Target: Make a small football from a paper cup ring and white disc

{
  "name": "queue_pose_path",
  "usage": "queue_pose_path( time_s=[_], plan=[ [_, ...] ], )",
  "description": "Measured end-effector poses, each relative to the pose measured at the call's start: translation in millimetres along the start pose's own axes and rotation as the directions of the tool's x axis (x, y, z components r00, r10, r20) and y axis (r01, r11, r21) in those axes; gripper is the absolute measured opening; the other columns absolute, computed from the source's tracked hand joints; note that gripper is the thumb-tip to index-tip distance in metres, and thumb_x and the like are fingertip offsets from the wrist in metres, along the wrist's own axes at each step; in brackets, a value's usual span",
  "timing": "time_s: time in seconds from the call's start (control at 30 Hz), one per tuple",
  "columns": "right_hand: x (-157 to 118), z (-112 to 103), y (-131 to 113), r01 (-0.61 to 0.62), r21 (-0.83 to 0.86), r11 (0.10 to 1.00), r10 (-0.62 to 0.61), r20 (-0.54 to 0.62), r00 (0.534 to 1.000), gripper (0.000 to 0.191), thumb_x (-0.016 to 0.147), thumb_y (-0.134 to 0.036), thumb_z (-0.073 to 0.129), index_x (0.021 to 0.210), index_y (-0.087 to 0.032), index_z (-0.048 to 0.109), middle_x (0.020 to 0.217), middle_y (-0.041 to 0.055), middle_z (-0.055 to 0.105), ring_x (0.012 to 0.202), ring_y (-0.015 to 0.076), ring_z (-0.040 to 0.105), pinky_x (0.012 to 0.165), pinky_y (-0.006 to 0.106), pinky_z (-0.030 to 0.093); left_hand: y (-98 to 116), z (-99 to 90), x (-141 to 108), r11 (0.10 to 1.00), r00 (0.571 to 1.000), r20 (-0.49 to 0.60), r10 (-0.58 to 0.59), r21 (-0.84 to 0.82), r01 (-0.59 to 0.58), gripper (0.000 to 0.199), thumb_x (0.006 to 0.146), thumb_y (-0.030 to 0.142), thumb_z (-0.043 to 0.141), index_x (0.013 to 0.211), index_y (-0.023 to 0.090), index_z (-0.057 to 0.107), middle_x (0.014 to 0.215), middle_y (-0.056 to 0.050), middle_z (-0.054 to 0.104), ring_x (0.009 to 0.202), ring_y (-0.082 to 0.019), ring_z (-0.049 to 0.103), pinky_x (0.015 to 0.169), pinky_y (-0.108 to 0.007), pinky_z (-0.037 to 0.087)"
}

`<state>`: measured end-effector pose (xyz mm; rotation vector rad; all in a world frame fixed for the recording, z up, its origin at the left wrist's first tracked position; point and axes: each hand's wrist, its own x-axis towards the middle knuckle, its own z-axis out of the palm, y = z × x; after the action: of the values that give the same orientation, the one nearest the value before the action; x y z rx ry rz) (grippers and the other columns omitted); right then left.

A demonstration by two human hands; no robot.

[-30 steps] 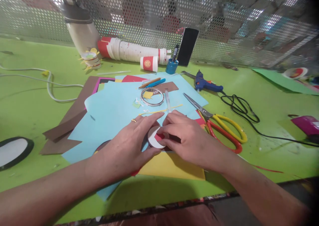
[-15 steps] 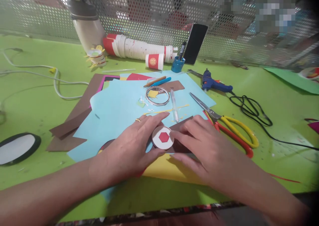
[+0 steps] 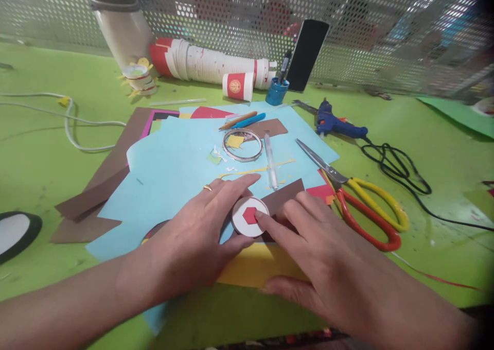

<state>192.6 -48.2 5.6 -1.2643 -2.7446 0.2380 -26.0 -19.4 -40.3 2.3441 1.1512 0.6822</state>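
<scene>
My left hand (image 3: 195, 224) curves around a round white piece (image 3: 240, 226), rimmed like a paper cup's base, holding it between thumb and fingers. A small red paper hexagon (image 3: 249, 214) lies on its flat top. The index fingertip of my right hand (image 3: 318, 247) presses on the hexagon's right side. That hand's thumb is stretched away, over yellow paper (image 3: 247, 267), and its other fingers are bent. Dark brown paper (image 3: 283, 198) is partly hidden under my right hand. Close to its right are scissors (image 3: 343, 182) with red and yellow handles.
Light blue sheets (image 3: 173, 159) carry a tape ring (image 3: 242, 158), a clear pen (image 3: 271, 162) and paper scraps. Behind stand stacked paper cups (image 3: 212, 64), a blue pen pot (image 3: 277, 91) and a phone (image 3: 309, 54). A blue glue gun (image 3: 339, 126) trails a black cord at the right.
My right index finger has moved from the disc's edge onto the red hexagon, and the right thumb has swung down and away. The view has shifted slightly; my left hand keeps its hold.
</scene>
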Motion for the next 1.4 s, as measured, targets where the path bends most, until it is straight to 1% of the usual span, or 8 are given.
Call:
queue_pose_path(
  time_s=[0.1, 0.3, 0.63, 0.87, 1.03, 1.13, 1.23, 1.4],
  plan=[
    [0, -1, 2, -0.005, -0.006, 1.0, 0.005, 0.024, 1.0, 0.055, 0.08, -0.045, 0.076, 0.126, -0.019, 0.061, 0.101, 0.0101, 0.06, 0.094, 0.033, 0.052, 0.071, 0.048, 0.047, 0, -0.4, 1, 0.999, 1.0, 0.007, -0.027, -0.019, 0.027, 0.072, 0.087, 0.029, 0.067, 0.148, 0.029, 0.03, 0.126, -0.006, 0.063, 0.115, -0.024, 0.06, 0.102, -0.042, 0.049],
    [-2, -1, 6, 0.028, -0.014, 1.0, -0.028, 0.028, 0.999, 0.062, 0.081, -0.041, 0.077, 0.135, -0.024, 0.052, 0.105, 0.0087, 0.056, 0.098, 0.0314, 0.051, 0.075, 0.047, 0.047, -2, -0.7, 1, 0.999, 0.999, 0.014, -0.035, -0.034, 0.036, 0.072, 0.088, 0.031, 0.067, 0.148, 0.032, 0.028, 0.125, -0.006, 0.063, 0.114, -0.024, 0.061, 0.098, -0.043, 0.051],
    [1, -1, 10, 0.024, -0.01, 1.0, -0.024, 0.031, 0.999, 0.054, 0.079, -0.03, 0.079, 0.128, -0.025, 0.057, 0.103, 0.0076, 0.056, 0.093, 0.0284, 0.054, 0.072, 0.042, 0.047, -1, 0.0, 1, 1.0, 1.0, 0.005, -0.025, -0.001, 0.025, 0.067, 0.09, 0.033, 0.064, 0.148, 0.03, 0.031, 0.126, -0.006, 0.064, 0.119, -0.026, 0.059, 0.101, -0.045, 0.049],
    [-1, -5, 12, 0.005, 0.078, 0.997, -0.007, 0.023, 1.0, 0.049, 0.088, -0.03, 0.07, 0.133, -0.025, 0.053, 0.11, 0.0083, 0.056, 0.096, 0.0266, 0.056, 0.075, 0.042, 0.05, -1, 0.6, 2, 1.0, 1.0, -0.001, -0.006, 0.016, 0.006, 0.068, 0.088, 0.03, 0.065, 0.147, 0.029, 0.032, 0.125, -0.005, 0.064, 0.117, -0.025, 0.06, 0.103, -0.044, 0.049],
    [2, -9, 14, -0.045, 0.099, 0.994, 0.05, -0.05, 0.998, 0.028, 0.096, -0.034, 0.059, 0.119, -0.018, 0.062, 0.106, 0.0104, 0.057, 0.097, 0.026, 0.056, 0.078, 0.042, 0.051, 0, 0.4, 2, 1.0, 1.0, 0.006, -0.016, 0.024, 0.015, 0.07, 0.086, 0.027, 0.067, 0.147, 0.029, 0.032, 0.126, -0.005, 0.063, 0.118, -0.024, 0.059, 0.104, -0.043, 0.048],
    [5, -6, 13, -0.037, 0.105, 0.994, 0.044, -0.065, 0.997, 0.028, 0.098, -0.031, 0.054, 0.122, -0.017, 0.062, 0.103, 0.0114, 0.057, 0.095, 0.0261, 0.056, 0.078, 0.043, 0.052, 0, 0.5, 3, 1.0, 1.0, -0.002, 0.005, 0.029, -0.005, 0.069, 0.087, 0.028, 0.066, 0.147, 0.028, 0.032, 0.126, -0.006, 0.063, 0.118, -0.024, 0.06, 0.104, -0.043, 0.048],
    [6, -3, 11, -0.014, 0.1, 0.995, 0.018, -0.038, 0.999, 0.032, 0.096, -0.028, 0.058, 0.126, -0.018, 0.061, 0.104, 0.0121, 0.058, 0.097, 0.0278, 0.056, 0.078, 0.043, 0.053, 0, 1.1, 4, 0.999, 1.0, -0.013, 0.017, 0.028, -0.017, 0.066, 0.088, 0.03, 0.065, 0.146, 0.027, 0.033, 0.125, -0.007, 0.064, 0.118, -0.025, 0.06, 0.105, -0.045, 0.048],
    [6, -1, 8, -0.036, 0.105, 0.994, 0.037, -0.008, 0.999, 0.033, 0.094, -0.029, 0.06, 0.125, -0.016, 0.061, 0.106, 0.0126, 0.058, 0.101, 0.0304, 0.054, 0.08, 0.047, 0.053, 0, 1.2, 3, 1.0, 1.0, -0.008, 0.003, 0.023, -0.003, 0.068, 0.088, 0.029, 0.065, 0.147, 0.029, 0.031, 0.126, -0.006, 0.064, 0.118, -0.026, 0.059, 0.104, -0.044, 0.048]
  ],
)
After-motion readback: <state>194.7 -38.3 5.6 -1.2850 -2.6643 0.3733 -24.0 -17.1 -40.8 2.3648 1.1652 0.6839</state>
